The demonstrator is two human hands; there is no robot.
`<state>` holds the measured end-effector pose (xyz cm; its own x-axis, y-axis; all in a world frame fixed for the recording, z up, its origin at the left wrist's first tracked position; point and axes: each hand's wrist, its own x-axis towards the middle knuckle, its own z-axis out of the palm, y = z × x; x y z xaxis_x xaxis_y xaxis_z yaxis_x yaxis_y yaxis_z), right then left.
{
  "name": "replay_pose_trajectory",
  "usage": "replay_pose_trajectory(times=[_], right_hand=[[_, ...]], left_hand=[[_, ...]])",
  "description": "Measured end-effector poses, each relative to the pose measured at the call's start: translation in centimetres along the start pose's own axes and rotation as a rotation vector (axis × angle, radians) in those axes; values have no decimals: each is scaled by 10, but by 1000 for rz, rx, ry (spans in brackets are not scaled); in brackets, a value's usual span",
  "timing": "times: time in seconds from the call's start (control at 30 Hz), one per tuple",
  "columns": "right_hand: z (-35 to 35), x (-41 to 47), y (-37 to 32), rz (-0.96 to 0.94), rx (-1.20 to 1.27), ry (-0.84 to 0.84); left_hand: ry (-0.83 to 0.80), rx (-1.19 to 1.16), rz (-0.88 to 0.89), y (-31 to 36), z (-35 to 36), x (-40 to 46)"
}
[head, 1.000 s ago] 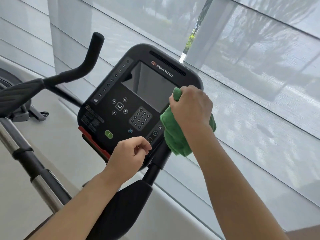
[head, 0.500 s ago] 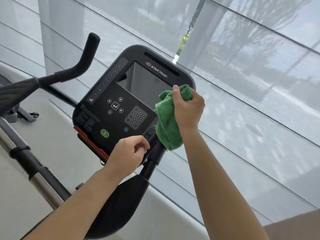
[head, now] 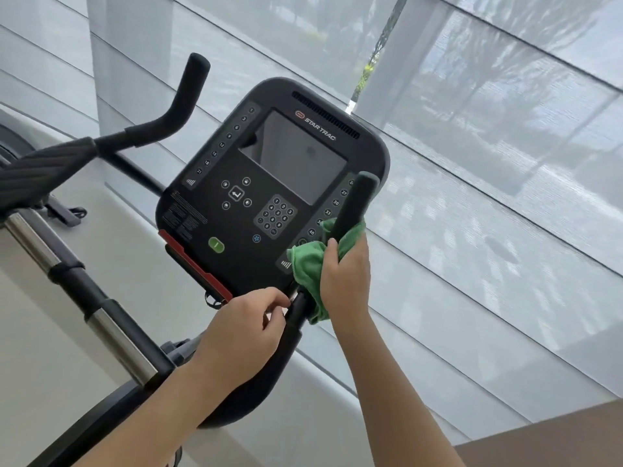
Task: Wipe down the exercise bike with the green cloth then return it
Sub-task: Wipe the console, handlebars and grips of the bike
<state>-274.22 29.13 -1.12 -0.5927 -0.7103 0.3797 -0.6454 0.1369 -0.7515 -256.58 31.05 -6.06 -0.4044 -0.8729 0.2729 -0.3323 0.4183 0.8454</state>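
Observation:
The exercise bike's black console (head: 269,183) faces me, with a dark screen, a keypad and a green button. My right hand (head: 345,274) is wrapped around the right handlebar (head: 355,200) with the green cloth (head: 305,267) bunched between palm and bar, near the console's lower right corner. The bar's top end sticks up above the cloth. My left hand (head: 246,326) rests at the console's bottom edge, fingers curled beside the handlebar stem, holding nothing that I can see. The left handlebar (head: 183,96) rises at the upper left.
A padded armrest (head: 37,170) and a black-and-chrome tube (head: 84,298) run along the left. Sheer window blinds (head: 488,163) fill the background behind the bike. A pale ledge (head: 323,399) lies under the window, and a brown surface (head: 556,446) shows at the bottom right.
My right hand has slid the cloth down from the console's right edge onto the right handlebar, uncovering the bar's top. The left hand stays at the console's bottom edge.

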Motion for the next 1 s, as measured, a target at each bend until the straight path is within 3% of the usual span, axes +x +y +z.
replay_pose_trajectory(times=[0.13, 0.27, 0.37, 0.43, 0.53, 0.63, 0.73, 0.83, 1.0], right_hand=[[-14, -22, 17, 175, 44, -166], [-18, -61, 28, 204, 43, -282], [-29, -65, 27, 160, 46, -256], [-43, -52, 18, 124, 83, -143], [-65, -21, -1, -34, 93, 70], [-72, 16, -24, -384, -33, 213], [-49, 42, -32, -649, -330, 189], [-13, 40, -17, -785, -558, 169], [3, 34, 7, -884, -480, 69]], left_hand=[[22, 54, 37, 3, 2, -1], [23, 45, 23, -1, 2, 1], [20, 28, 26, -4, -1, 0], [28, 47, 38, -4, -2, -2], [40, 68, 36, -6, -3, -3], [51, 74, 34, -5, -3, -4], [59, 78, 47, -2, -3, -4], [57, 79, 74, -2, -4, -4], [61, 84, 108, -1, -5, -4]])
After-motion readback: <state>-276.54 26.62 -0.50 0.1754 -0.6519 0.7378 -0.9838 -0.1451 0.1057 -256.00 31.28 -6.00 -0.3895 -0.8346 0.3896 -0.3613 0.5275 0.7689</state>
